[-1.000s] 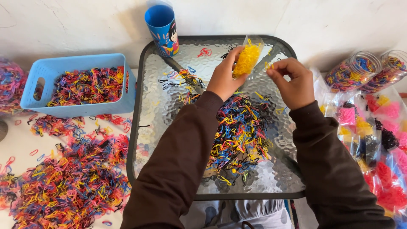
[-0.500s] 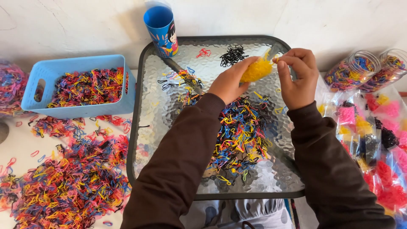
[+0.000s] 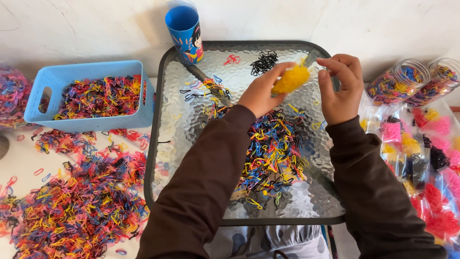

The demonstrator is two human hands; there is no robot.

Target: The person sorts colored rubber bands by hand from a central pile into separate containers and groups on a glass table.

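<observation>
My left hand [image 3: 261, 93] grips a small clear bag packed with yellow rubber bands [image 3: 291, 79], held tilted over the far part of a glass-topped table [image 3: 191, 158]. My right hand [image 3: 340, 88] pinches the bag's open top end beside it. Under my forearms lies a heap of mixed coloured rubber bands [image 3: 273, 148]. A small clump of black bands [image 3: 263, 62] and a few red ones [image 3: 232, 59] lie apart near the table's far edge.
A blue cup [image 3: 185, 33] stands at the table's far left corner. A light blue basket [image 3: 91, 96] of mixed bands sits to the left, above a big loose pile [image 3: 76, 201]. Two clear jars [image 3: 397, 86] and several sorted bags [image 3: 426, 158] lie at right.
The yellow bag has swung from upright down to a tilt and come lower over the table. My right hand has moved closer to it. The black clump has come into view.
</observation>
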